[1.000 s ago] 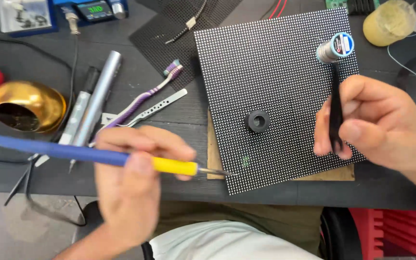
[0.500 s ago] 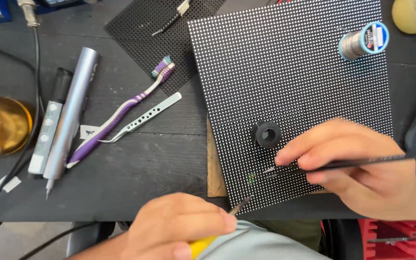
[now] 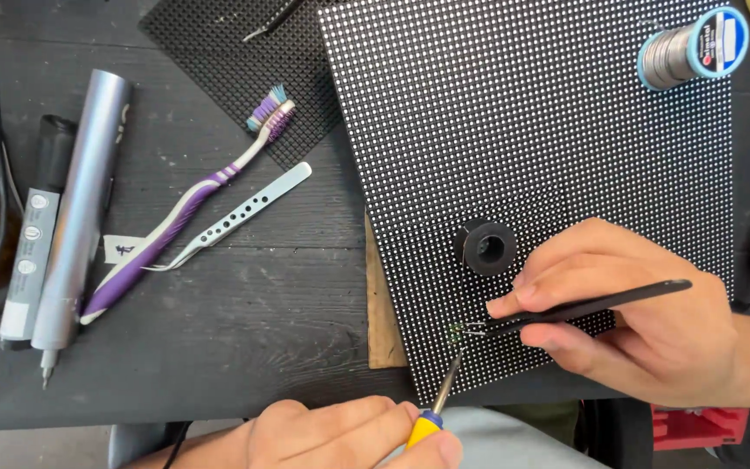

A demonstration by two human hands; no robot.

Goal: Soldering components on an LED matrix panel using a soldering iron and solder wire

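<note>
Right hand (image 3: 644, 326) lies over the lower right part of the black dotted panel (image 3: 523, 130), fingers (image 3: 557, 278) pinched shut on black tweezers (image 3: 583, 308); the tweezer tips reach out past the fingertips, toward the panel's lower edge, and meet a tiny greenish part (image 3: 457, 331) sitting on the panel. Left hand (image 3: 340, 434) is low at the near edge of the surface (image 3: 245, 347), fingers curled closed around the yellow-and-blue handle of a soldering iron (image 3: 434, 408). Its metal tip runs up from those fingers and ends right at the same greenish part, just beside the tweezer tips. A small black ring (image 3: 486, 249) rests on the panel just above the right hand's fingers. A solder spool (image 3: 692, 48) sits on the panel's far right corner, well apart from both hands. Well away from the left fingers, on the far left side of the surface: a purple toothbrush (image 3: 184, 208), a perforated metal strip (image 3: 245, 213), a silver pen-shaped tool (image 3: 80, 208) and a black marker-like tool (image 3: 32, 243). A second black mesh sheet (image 3: 219, 52) lies partly under the panel.
</note>
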